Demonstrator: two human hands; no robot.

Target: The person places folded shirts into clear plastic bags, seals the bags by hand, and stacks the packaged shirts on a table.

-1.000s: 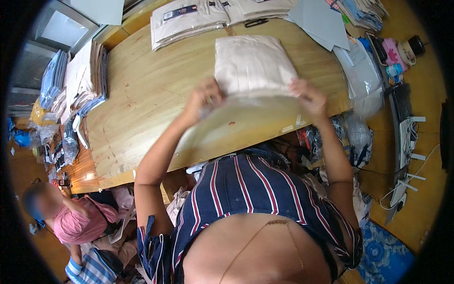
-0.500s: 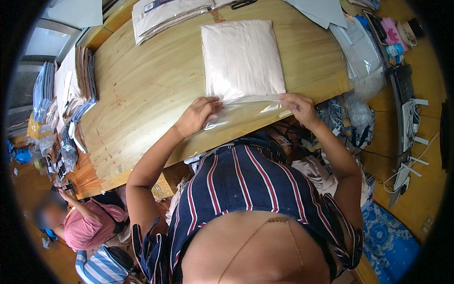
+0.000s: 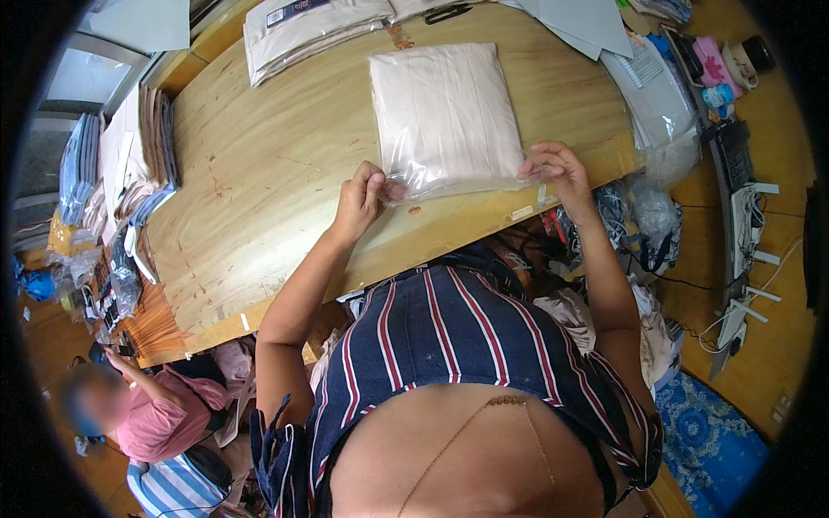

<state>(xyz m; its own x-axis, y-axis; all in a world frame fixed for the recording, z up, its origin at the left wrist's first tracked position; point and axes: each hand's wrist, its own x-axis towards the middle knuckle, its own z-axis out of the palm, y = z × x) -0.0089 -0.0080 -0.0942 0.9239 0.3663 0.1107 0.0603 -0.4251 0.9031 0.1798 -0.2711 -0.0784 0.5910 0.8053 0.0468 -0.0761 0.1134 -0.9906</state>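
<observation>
A folded cream garment [image 3: 445, 108] lies flat on the wooden table in front of me, inside a clear plastic bag [image 3: 449, 184]. The bag's near edge is turned up against the garment's lower end. At its near left corner my left hand [image 3: 359, 203] is closed, with the plastic between thumb and fingers. My right hand [image 3: 566, 177] is at the near right corner, its bent fingers gripping the plastic there; the thumb is partly hidden.
Bagged cream garments [image 3: 315, 30] lie at the table's far edge near black scissors [image 3: 447, 14]. Folded clothes [image 3: 142, 147] are stacked at left. Clear plastic bags [image 3: 661, 104] lie at right, beside a keyboard [image 3: 737, 151]. A person in pink [image 3: 164, 414] sits at lower left.
The bag's loose near flap, which stretched toward me, is now folded up against the garment. Both hands stay at its corners; my left hand has turned thumb-up and my right moved slightly up and right.
</observation>
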